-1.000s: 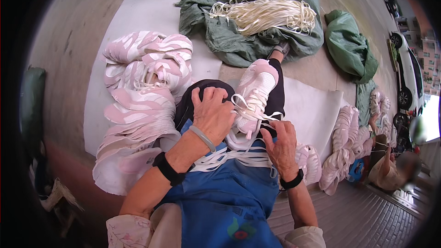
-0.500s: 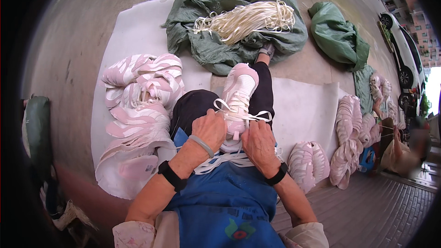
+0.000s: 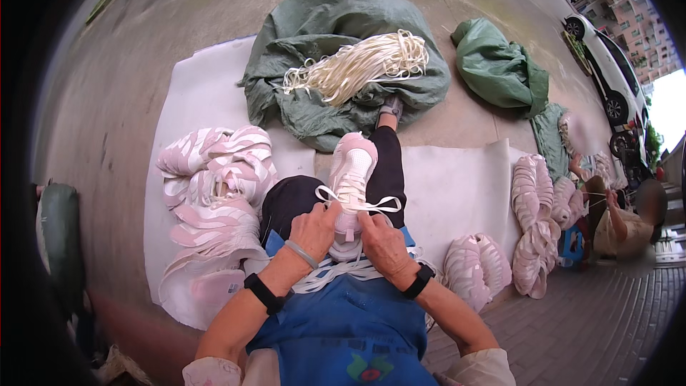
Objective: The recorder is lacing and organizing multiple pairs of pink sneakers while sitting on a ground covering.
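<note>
Over most of the view, smooth grey-brown concrete (image 3: 179,7) with dull stains; at lower right, ribbed paving (image 3: 579,329). Far right, a glossy white car (image 3: 604,64). Nearer, matte white sheeting (image 3: 457,186), with a broad open stretch to the right of the black-trousered leg. Near the right rim, another person (image 3: 620,232), partly blurred. Beyond the foot, a crumpled green sack (image 3: 307,25), rounded and slumped, in the way straight ahead; to its right, a smaller green bag (image 3: 496,64). Over the lap, a creased blue apron (image 3: 329,329). Close on the left, pink-and-white shoe uppers (image 3: 214,221) in curved, overlapping layers, hemming in the left forearm. On the right, well apart from the fingers, a similar cluster (image 3: 477,268) by the sheeting's edge, with a longer row (image 3: 534,225) behind. On the sack, a thick skein (image 3: 357,64) of cream strands. Between the knees, toe away, one pink-and-white shoe (image 3: 354,161) with mesh front and heel tab. At its heel end, left hand (image 3: 314,230) and right hand (image 3: 386,245), both in a narrow pinch on the flat white lace (image 3: 366,206), with a loop to each side.
</note>
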Tool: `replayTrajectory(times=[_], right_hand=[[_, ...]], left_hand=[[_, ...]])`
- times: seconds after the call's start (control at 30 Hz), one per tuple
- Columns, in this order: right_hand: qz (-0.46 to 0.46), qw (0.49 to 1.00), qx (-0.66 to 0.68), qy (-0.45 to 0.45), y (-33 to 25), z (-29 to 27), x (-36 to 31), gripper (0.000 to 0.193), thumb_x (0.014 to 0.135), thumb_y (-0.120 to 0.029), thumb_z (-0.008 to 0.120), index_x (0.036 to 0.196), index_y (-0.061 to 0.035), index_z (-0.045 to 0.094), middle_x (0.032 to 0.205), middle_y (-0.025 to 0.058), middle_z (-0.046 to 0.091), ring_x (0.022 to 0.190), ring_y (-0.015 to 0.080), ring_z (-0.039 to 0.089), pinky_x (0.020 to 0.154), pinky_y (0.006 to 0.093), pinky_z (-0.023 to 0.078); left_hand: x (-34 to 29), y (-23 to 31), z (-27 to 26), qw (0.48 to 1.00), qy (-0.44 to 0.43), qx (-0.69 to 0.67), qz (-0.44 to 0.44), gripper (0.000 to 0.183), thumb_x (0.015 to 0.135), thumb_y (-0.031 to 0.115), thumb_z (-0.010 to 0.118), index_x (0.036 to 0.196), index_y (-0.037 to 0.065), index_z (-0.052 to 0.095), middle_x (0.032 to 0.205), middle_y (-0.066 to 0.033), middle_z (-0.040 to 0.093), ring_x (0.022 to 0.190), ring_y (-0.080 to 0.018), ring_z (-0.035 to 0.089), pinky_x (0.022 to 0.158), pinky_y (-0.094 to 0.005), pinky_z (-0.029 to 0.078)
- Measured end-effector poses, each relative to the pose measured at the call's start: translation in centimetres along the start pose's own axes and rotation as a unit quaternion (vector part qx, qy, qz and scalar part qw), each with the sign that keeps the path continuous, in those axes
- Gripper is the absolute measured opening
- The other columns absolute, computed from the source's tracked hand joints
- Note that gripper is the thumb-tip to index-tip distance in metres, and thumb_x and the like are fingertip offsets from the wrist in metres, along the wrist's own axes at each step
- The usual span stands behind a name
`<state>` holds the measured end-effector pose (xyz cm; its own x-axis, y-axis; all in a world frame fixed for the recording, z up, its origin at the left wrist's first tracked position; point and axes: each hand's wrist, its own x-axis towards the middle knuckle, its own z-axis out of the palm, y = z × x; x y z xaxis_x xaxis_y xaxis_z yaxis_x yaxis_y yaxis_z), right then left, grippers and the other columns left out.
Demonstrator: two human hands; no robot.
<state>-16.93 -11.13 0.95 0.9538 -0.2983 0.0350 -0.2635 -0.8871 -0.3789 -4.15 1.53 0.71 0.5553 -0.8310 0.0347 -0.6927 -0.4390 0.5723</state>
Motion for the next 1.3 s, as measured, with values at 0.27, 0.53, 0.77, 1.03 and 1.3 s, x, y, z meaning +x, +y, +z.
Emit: replayTrajectory(times=[0.27, 0.53, 0.77, 1.03, 1.3], right_hand=[[-0.078, 0.978, -0.186, 0.055, -1.6, 0.4, 1.9, 0.011, 0.069, -0.016, 0.057, 0.071, -0.0055, 0.060, 0.079, 0.0073, 0.050, 0.074, 0.0209, 0.052, 0.057, 0.0323, 0.040], [-0.132, 0.977, -0.155, 0.062, 0.0, 0.5, 1.2, 0.014, 0.076, -0.014, 0.054, 0.081, -0.0022, 0.058, 0.083, 0.0082, 0.049, 0.078, 0.0196, 0.051, 0.067, 0.0308, 0.041], [-0.100, 0.983, -0.115, 0.101, -0.1, 0.3, 1.0, 0.010, 0.075, -0.012, 0.055, 0.080, -0.0026, 0.052, 0.080, 0.0111, 0.049, 0.073, 0.0229, 0.054, 0.064, 0.0326, 0.042], [-0.087, 0.994, -0.015, 0.067, 1.3, 1.8, 1.5, 0.009, 0.075, -0.010, 0.054, 0.080, -0.0032, 0.051, 0.081, 0.0137, 0.050, 0.071, 0.0280, 0.056, 0.061, 0.0386, 0.046], [-0.072, 0.997, 0.020, 0.025, 2.6, 0.0, 1.8, 0.009, 0.076, -0.005, 0.056, 0.082, -0.0030, 0.050, 0.078, 0.0138, 0.048, 0.067, 0.0292, 0.054, 0.060, 0.0384, 0.044]], left_hand=[[0.1, -0.4, -0.6, 0.995, -0.016, 0.078, 0.064, 0.006, 0.081, 0.007, 0.053, 0.087, 0.009, 0.053, 0.088, -0.0153, 0.052, 0.069, -0.0326, 0.063, 0.055, -0.0438, 0.050], [1.3, -0.5, 0.9, 0.993, 0.038, 0.010, 0.108, 0.011, 0.080, 0.010, 0.061, 0.084, 0.004, 0.053, 0.086, -0.0149, 0.049, 0.071, -0.0350, 0.059, 0.057, -0.0446, 0.047], [2.8, 0.7, -1.9, 0.996, 0.013, -0.059, 0.073, 0.011, 0.084, 0.012, 0.057, 0.089, 0.003, 0.051, 0.079, -0.0163, 0.057, 0.073, -0.0375, 0.059, 0.063, -0.0477, 0.045], [5.7, -0.4, -1.6, 0.989, 0.013, -0.147, 0.033, 0.016, 0.088, 0.017, 0.054, 0.086, 0.002, 0.055, 0.065, -0.0148, 0.061, 0.062, -0.0313, 0.063, 0.058, -0.0404, 0.048], [4.1, -0.5, -1.4, 0.961, 0.032, -0.270, -0.052, 0.015, 0.089, 0.015, 0.057, 0.092, 0.000, 0.054, 0.068, -0.0141, 0.062, 0.061, -0.0256, 0.064, 0.058, -0.0349, 0.049]])
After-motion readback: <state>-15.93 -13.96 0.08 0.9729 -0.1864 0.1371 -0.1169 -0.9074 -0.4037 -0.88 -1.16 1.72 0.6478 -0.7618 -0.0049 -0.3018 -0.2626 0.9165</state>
